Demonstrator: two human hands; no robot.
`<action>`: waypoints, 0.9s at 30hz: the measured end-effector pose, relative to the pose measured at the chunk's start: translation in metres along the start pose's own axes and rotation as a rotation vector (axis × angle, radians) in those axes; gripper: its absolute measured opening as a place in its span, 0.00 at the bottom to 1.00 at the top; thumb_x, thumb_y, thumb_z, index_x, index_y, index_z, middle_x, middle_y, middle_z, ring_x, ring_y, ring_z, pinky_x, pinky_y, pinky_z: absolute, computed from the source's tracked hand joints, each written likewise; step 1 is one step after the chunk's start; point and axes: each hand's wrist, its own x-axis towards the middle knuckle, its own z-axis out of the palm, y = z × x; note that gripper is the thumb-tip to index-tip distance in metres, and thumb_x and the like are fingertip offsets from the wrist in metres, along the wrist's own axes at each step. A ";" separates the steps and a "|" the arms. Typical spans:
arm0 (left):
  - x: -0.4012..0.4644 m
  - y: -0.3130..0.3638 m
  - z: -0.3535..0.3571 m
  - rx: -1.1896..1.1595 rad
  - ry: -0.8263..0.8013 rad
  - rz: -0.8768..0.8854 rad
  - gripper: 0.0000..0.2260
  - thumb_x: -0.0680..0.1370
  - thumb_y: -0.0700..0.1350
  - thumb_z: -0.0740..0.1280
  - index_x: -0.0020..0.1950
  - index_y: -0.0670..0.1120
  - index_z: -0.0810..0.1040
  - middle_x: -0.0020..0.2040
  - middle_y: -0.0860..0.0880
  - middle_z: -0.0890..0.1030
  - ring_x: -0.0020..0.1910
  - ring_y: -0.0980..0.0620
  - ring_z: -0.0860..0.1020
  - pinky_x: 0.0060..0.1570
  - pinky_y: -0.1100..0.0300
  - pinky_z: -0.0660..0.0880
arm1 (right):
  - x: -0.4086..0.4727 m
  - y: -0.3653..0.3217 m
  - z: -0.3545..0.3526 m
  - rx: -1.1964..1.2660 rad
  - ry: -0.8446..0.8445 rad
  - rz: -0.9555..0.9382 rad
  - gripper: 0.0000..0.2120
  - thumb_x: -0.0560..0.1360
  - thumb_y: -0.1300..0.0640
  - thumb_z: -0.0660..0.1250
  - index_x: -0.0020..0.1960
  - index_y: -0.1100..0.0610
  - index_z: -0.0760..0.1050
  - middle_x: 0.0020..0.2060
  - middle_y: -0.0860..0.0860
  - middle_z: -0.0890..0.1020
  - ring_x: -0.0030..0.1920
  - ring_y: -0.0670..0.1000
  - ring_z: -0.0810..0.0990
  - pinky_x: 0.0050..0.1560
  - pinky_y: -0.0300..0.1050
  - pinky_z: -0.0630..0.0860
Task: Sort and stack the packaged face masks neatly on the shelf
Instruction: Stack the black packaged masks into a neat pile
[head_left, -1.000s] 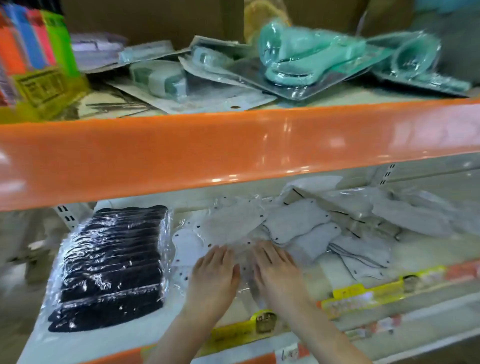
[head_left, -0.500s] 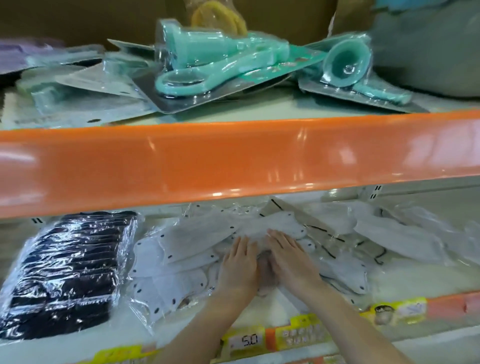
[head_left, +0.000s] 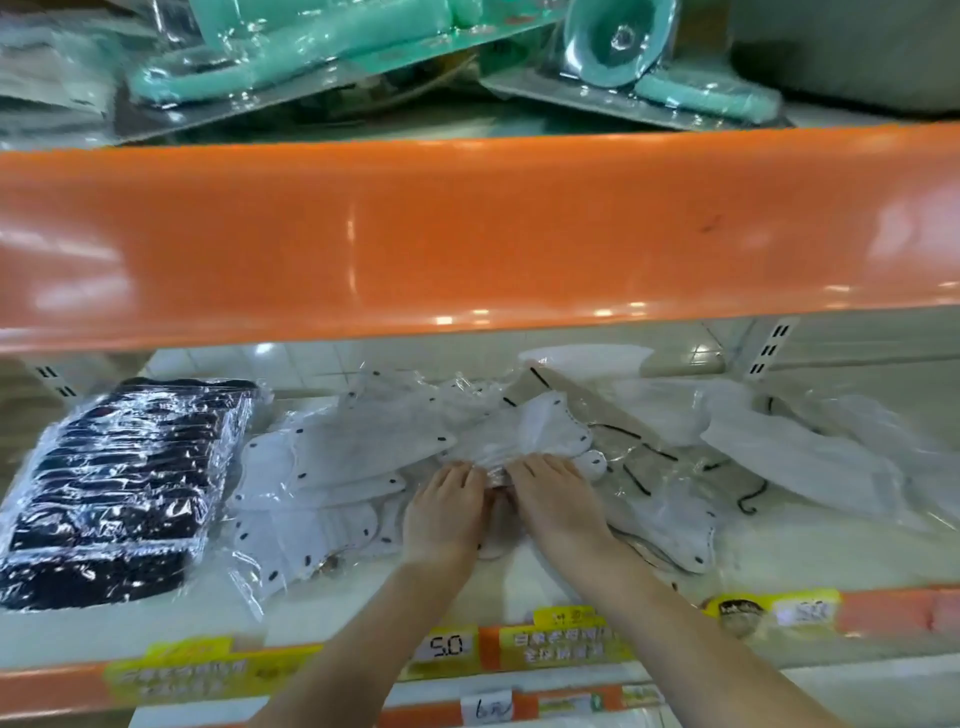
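Head view: we press both hands, left (head_left: 444, 512) and right (head_left: 553, 496), fingers flat and released, on the white mask packets (head_left: 524, 431) mid-frame, gathering the slippery heap beside the stacked black masks (head_left: 124, 488).

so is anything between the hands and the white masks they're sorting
Nothing visible. The left hand and right hand already rest on the loose clear-wrapped white face masks, beside the stacked black mask pack.
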 end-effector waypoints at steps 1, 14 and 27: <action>0.000 -0.002 0.001 -0.014 -0.004 -0.015 0.14 0.82 0.49 0.54 0.66 0.49 0.69 0.69 0.52 0.71 0.69 0.52 0.66 0.58 0.58 0.68 | 0.001 0.002 0.002 -0.017 0.005 -0.003 0.21 0.45 0.53 0.84 0.34 0.52 0.80 0.32 0.47 0.80 0.35 0.49 0.81 0.38 0.37 0.76; -0.006 0.000 -0.053 -0.787 0.197 -0.168 0.04 0.79 0.44 0.64 0.44 0.47 0.72 0.39 0.54 0.78 0.38 0.56 0.78 0.37 0.64 0.69 | -0.008 0.041 -0.045 0.035 0.371 -0.014 0.12 0.72 0.50 0.60 0.37 0.53 0.78 0.33 0.48 0.79 0.36 0.53 0.79 0.45 0.44 0.65; -0.011 -0.011 -0.084 -1.289 0.181 -0.401 0.05 0.78 0.34 0.64 0.47 0.41 0.78 0.37 0.42 0.79 0.34 0.52 0.75 0.30 0.68 0.73 | -0.020 0.040 -0.082 0.181 0.515 -0.135 0.17 0.76 0.48 0.63 0.56 0.59 0.79 0.53 0.52 0.81 0.54 0.52 0.77 0.56 0.48 0.71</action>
